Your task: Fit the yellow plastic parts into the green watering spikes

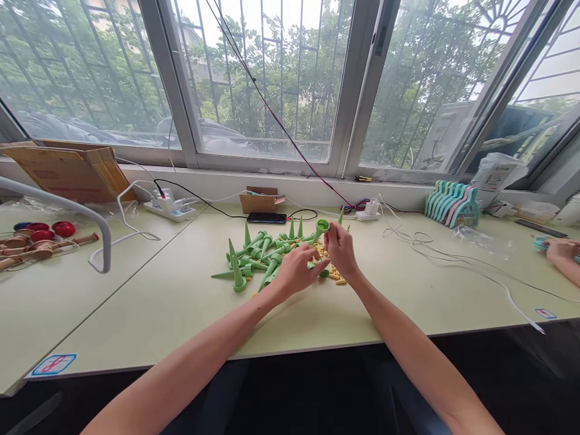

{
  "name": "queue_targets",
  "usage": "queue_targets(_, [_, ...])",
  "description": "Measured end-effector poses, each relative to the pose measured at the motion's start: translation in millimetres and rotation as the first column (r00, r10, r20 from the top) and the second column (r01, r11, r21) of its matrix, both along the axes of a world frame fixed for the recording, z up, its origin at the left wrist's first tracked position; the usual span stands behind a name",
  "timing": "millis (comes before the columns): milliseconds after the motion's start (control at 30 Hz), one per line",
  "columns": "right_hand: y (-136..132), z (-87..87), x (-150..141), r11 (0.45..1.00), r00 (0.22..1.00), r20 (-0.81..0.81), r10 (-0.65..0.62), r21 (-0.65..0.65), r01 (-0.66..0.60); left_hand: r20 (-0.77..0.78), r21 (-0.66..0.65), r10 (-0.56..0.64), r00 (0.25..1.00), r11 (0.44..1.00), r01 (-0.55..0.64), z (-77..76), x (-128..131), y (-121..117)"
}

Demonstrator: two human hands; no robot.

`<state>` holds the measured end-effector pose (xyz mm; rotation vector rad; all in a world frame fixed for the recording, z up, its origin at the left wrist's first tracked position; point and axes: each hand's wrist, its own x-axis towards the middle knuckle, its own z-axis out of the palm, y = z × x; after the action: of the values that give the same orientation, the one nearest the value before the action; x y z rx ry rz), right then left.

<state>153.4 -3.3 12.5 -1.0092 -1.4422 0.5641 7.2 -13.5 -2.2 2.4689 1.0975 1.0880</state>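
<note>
A heap of green plastic cone spikes (254, 260) lies on the pale table (181, 302) in front of me, mixed with several small yellow pieces (334, 273). My right hand (341, 249) is closed on one green cone spike (321, 228), held up above the heap with its wide open end toward me. My left hand (296, 270) reaches into the heap beside it, fingers curled over the green and yellow parts; what it holds, if anything, is hidden.
A black phone (266, 217), a small cardboard box (260, 199), a power strip (170, 208) and cables lie by the window. Wooden toys with red balls (40, 237) sit at the left. Pastel hangers (451, 204) stand at the right, near another person's hand (562, 251).
</note>
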Motion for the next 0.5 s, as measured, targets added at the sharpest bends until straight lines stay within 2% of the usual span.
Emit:
queue_targets(67, [-1,-0.1,-1,0.995,0.998,-0.019,-0.068,0.075,0.069,0.172,-0.103,-0.001,0.985,0.995,0.019,6.1,1,1])
queue_targets(133, [-2,-0.1,-1,0.991,0.997,0.004,-0.083,0.110,0.082,0.381,-0.308,0.042,0.923,0.948,0.084,11.7,0,2])
queue_targets(200, [-4,0.3,-2,0.991,0.996,0.060,-0.066,0.121,0.058,0.519,-0.515,0.090,0.850,0.826,0.227,15.1,-2,5])
queue_targets(267, [-6,1.1,-3,0.991,0.988,0.147,-0.042,0.135,0.022,0.596,-0.640,0.113,0.795,0.665,0.386,15.3,-5,8])
queue_targets(300, [-7,1.5,-4,0.990,0.982,0.189,-0.029,0.142,0.002,0.628,-0.661,0.117,0.769,0.601,0.449,14.5,-6,10])
queue_targets(367, [-9,1.8,-6,0.989,0.972,0.237,-0.003,0.147,-0.032,0.690,-0.657,0.126,0.713,0.520,0.545,11.9,-9,12])
queue_targets(500, [-8,0.8,-7,0.991,0.972,0.230,0.049,0.110,-0.076,0.740,-0.639,0.146,0.657,0.458,0.618,9.6,-11,14])
